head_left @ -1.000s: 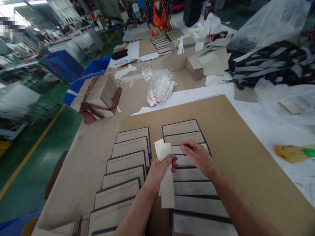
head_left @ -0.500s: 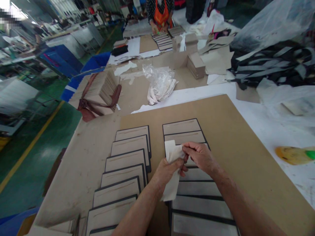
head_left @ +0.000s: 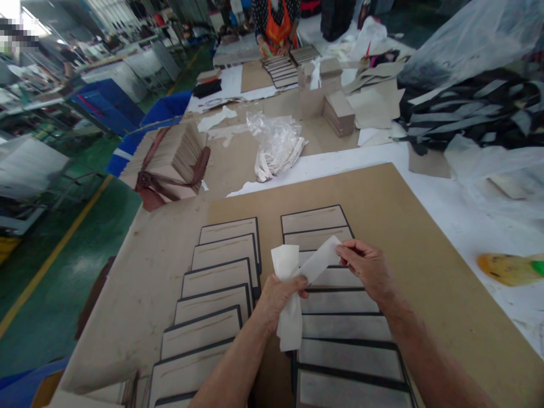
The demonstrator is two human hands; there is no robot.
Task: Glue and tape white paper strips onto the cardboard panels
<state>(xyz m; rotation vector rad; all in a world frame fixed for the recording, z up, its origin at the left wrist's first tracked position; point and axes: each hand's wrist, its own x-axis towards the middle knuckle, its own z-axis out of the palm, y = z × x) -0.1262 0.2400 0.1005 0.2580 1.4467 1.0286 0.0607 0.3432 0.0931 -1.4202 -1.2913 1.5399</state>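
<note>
I have the left hand (head_left: 278,294) clamped on a bundle of white strips (head_left: 290,326) at frame centre, the right hand (head_left: 369,266) pinching a single strip (head_left: 319,262) by its end, over dark-edged panels (head_left: 340,301). I judge this as separating one; next calls for a steady left hold and gentle rightward draw.

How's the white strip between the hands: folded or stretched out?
Stretched out: the strip runs straight from the right hand to the left hand.

Dim, diffuse light; soft shadow on brown board (head_left: 433,272); white strips (head_left: 290,326) above it pale, detail soft; glare far beyond its left, everything there blurred, stretched
</note>
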